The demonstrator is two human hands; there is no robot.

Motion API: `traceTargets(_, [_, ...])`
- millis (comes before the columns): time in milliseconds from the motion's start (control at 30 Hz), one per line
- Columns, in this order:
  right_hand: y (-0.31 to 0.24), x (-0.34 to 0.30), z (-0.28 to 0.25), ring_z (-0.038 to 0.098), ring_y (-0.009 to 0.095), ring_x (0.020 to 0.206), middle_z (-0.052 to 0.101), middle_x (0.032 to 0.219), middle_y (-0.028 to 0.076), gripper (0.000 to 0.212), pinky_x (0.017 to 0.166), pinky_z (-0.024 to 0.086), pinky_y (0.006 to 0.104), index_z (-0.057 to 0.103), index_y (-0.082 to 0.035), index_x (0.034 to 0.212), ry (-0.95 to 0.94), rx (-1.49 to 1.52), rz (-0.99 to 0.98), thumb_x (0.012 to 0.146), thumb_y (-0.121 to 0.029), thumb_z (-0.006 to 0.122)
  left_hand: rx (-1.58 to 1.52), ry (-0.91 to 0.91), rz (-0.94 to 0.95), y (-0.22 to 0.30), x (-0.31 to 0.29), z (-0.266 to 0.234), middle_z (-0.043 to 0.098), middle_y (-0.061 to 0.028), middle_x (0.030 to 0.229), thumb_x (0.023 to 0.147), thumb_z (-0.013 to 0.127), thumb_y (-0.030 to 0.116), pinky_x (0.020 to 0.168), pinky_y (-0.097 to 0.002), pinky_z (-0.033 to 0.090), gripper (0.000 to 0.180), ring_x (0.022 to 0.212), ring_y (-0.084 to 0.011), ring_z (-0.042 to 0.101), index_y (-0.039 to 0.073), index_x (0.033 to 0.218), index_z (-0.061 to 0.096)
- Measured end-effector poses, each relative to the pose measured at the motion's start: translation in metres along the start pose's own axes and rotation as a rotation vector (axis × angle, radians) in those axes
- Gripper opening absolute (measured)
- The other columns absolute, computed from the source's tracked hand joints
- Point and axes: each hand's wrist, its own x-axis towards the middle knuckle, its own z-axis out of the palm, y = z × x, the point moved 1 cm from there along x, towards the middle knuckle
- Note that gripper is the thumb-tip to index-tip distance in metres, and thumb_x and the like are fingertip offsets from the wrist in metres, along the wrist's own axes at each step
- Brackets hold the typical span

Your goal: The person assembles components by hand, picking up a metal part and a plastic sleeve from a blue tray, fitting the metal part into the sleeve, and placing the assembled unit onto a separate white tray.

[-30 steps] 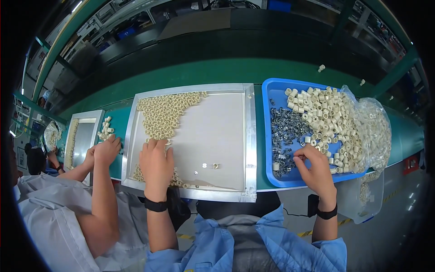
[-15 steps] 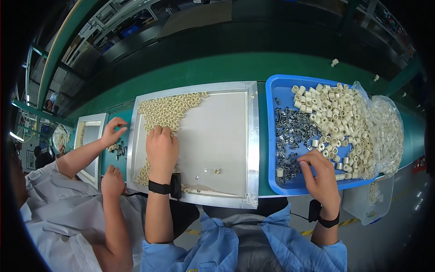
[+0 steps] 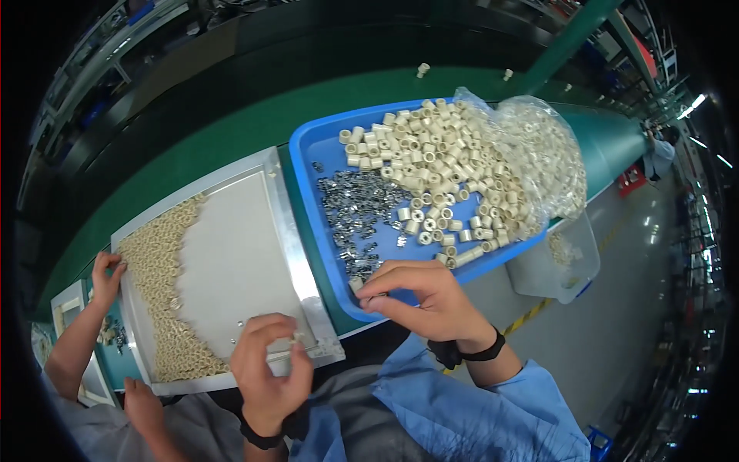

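My left hand (image 3: 269,366) is over the near right corner of a metal-rimmed frame (image 3: 296,246), its thumb and forefinger closed around a small cream ring-shaped piece (image 3: 298,337). Packed cream pieces (image 3: 165,285) fill the left side of the frame's pale panel. At the near left edge of a blue tray (image 3: 331,281), my right hand (image 3: 431,300) pinches its thumb and fingertips together; a tiny dark bit shows there, too small to make out. Beside those fingers stands a cream cylinder (image 3: 355,284). Small shiny metal clips (image 3: 362,204) and many loose cream cylinders (image 3: 431,146) lie in the tray.
A clear plastic bag of cream pieces (image 3: 539,154) rests over the tray's right end. Below it stands a translucent bin (image 3: 566,262). At left, a co-worker's hand (image 3: 108,277) touches the frame's rim. A few pieces (image 3: 423,70) lie on the green surface behind.
The view has swung right. My left hand has left the packed pieces for the frame's near right corner and closed on a cream piece. My right hand's fingers have come together at the tray edge.
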Motion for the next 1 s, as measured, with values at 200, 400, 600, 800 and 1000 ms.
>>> traceTargets(200, [-0.005,-0.011,0.015,0.076,0.018,0.081,0.077,0.089,0.010,0.019,0.072,0.057,0.0290,0.070,0.000,0.112,0.093,0.196,0.108,0.093,0.002,0.075,-0.287,0.021,0.058,0.002,-0.006,0.038,0.070,-0.0174,0.098,0.075,0.068,-0.009,0.077,-0.0342,0.057,0.027,0.090,-0.0288,0.074,-0.001,0.100,0.062])
traceTargets(400, [-0.016,-0.012,0.008,0.076,0.018,0.076,0.078,0.089,0.009,0.007,0.071,0.058,0.0290,0.072,0.001,0.101,0.056,0.119,0.352,0.094,0.001,0.074,-0.411,0.037,-0.002,-0.003,-0.003,0.049,0.069,-0.0175,0.100,0.075,0.069,-0.009,0.075,-0.0328,0.058,0.029,0.091,-0.0271,0.074,-0.001,0.103,0.064])
traceTargets(600, [-0.018,-0.002,-0.003,0.076,0.019,0.074,0.078,0.088,0.011,0.013,0.067,0.058,0.0293,0.073,0.003,0.106,-0.045,-0.006,0.104,0.094,0.001,0.074,-0.398,0.029,0.028,-0.010,0.000,0.048,0.068,-0.0175,0.103,0.076,0.072,-0.008,0.073,-0.0320,0.058,0.028,0.087,-0.0254,0.072,-0.002,0.103,0.068])
traceTargets(800, [-0.020,-0.005,0.000,0.075,0.019,0.072,0.078,0.090,0.013,0.016,0.064,0.057,0.0290,0.074,0.002,0.108,-0.074,0.135,0.139,0.093,0.001,0.075,-0.375,0.010,0.041,-0.011,0.002,0.048,0.069,-0.0176,0.105,0.077,0.074,-0.007,0.074,-0.0316,0.058,0.026,0.086,-0.0248,0.071,-0.003,0.102,0.071])
traceTargets(1000, [-0.025,0.005,-0.001,0.071,0.021,0.067,0.076,0.086,0.013,0.012,0.061,0.055,0.0305,0.074,0.004,0.100,-0.069,-0.095,-0.018,0.089,0.001,0.078,-0.353,0.005,0.010,-0.009,-0.005,0.044,0.070,-0.0173,0.105,0.076,0.077,-0.008,0.073,-0.0321,0.057,0.029,0.086,-0.0258,0.071,-0.003,0.104,0.072])
